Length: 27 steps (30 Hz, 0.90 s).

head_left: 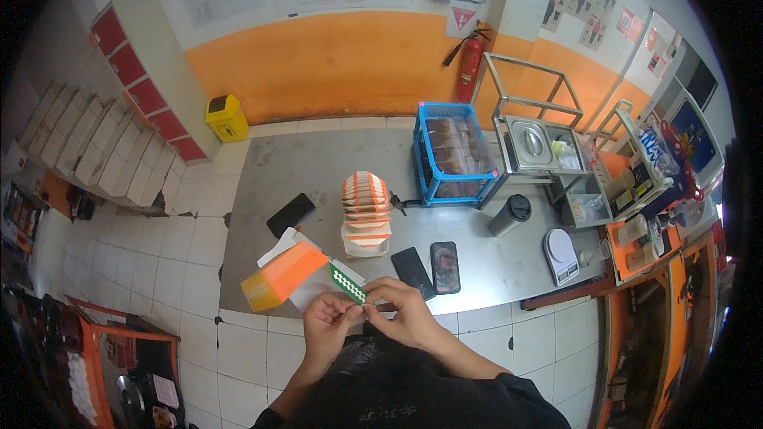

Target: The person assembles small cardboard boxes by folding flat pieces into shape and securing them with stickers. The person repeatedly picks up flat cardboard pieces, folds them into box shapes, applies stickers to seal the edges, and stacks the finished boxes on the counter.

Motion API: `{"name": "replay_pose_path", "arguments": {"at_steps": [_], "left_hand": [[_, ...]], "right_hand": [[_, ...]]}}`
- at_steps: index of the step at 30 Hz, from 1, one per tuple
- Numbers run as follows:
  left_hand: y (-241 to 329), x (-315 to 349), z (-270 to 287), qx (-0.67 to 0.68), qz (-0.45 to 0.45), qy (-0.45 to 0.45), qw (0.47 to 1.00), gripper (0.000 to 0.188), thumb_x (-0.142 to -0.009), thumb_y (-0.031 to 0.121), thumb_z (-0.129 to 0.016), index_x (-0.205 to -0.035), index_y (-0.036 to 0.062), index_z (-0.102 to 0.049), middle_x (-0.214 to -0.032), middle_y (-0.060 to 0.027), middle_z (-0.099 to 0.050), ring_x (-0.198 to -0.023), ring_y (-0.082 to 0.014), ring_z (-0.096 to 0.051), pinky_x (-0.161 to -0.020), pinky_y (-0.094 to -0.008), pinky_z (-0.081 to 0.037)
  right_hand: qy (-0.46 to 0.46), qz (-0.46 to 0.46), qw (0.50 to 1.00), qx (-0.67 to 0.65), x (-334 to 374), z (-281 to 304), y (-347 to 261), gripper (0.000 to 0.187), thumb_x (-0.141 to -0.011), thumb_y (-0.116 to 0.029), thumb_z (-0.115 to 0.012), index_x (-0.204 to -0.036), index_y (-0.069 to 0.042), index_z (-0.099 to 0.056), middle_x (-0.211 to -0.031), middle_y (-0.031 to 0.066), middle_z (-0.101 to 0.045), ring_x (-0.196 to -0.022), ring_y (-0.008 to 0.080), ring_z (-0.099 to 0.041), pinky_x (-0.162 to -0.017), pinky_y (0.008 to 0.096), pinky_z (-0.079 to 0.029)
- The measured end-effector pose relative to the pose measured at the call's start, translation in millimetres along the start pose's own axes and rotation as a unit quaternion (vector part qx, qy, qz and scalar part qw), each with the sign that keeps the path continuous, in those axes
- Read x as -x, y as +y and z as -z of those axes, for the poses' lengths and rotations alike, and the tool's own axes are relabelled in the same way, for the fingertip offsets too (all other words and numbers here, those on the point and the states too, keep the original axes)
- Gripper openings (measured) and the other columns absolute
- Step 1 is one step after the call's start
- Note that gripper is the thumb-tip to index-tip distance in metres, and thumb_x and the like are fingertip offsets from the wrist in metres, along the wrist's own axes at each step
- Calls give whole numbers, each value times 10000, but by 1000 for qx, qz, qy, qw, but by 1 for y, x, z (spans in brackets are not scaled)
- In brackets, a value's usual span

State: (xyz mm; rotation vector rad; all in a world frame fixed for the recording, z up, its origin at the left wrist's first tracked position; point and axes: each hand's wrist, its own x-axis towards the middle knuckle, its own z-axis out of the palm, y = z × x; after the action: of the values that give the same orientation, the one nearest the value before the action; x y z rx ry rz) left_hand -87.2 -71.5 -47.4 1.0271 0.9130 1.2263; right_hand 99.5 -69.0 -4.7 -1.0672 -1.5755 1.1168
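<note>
Close to my body, at the table's near edge, a narrow green strip with a row of white shapes stands up between my hands; it may be a sticker sheet. My right hand is closed in a pinch at its lower end. My left hand is closed too, thumb and fingertips meeting the same end. Left of the strip lies an orange and yellow cardboard piece with white paper under it. Beyond my hands stands a row of nested orange and white paper food boxes.
On the steel table lie a dark phone, a second phone and a lit phone. Farther right are a blue crate of bagged brown goods, a tumbler, a kitchen scale and a steel rack.
</note>
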Motion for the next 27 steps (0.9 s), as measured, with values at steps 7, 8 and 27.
{"name": "replay_pose_path", "arguments": {"at_steps": [7, 8, 27], "left_hand": [[-4, -7, 1, 9, 25, -21, 999, 211, -924, -81, -688, -918, 41, -515, -962, -88, -682, -916, -134, -682, -855, -285, -576], [-4, -8, 1, 18, 26, -21, 999, 208, -925, -79, -687, -918, 39, -515, -964, -92, -683, -918, -135, -684, -853, -289, -581], [9, -7, -14, -23, -7, -20, 1000, 320, -937, 7, -699, -1192, 20, -506, -1151, -92, -592, -1035, -163, -632, -921, -313, -528]], "right_hand": [[20, 34, 999, 27, 3, -1, -1, 122, -886, 11, -682, -1005, 38, -666, -1203, 184, -653, -1057, 319, -695, -812, 359, -597], [18, 46, 998, 37, 3, -1, 0, 125, -891, 13, -681, -1013, 40, -672, -1222, 189, -650, -1060, 322, -696, -814, 359, -595], [14, -110, 994, 9, -1, 2, 25, 190, -977, -86, -675, -1123, 35, -673, -810, 32, -663, -742, 66, -622, -610, 241, -487]]}}
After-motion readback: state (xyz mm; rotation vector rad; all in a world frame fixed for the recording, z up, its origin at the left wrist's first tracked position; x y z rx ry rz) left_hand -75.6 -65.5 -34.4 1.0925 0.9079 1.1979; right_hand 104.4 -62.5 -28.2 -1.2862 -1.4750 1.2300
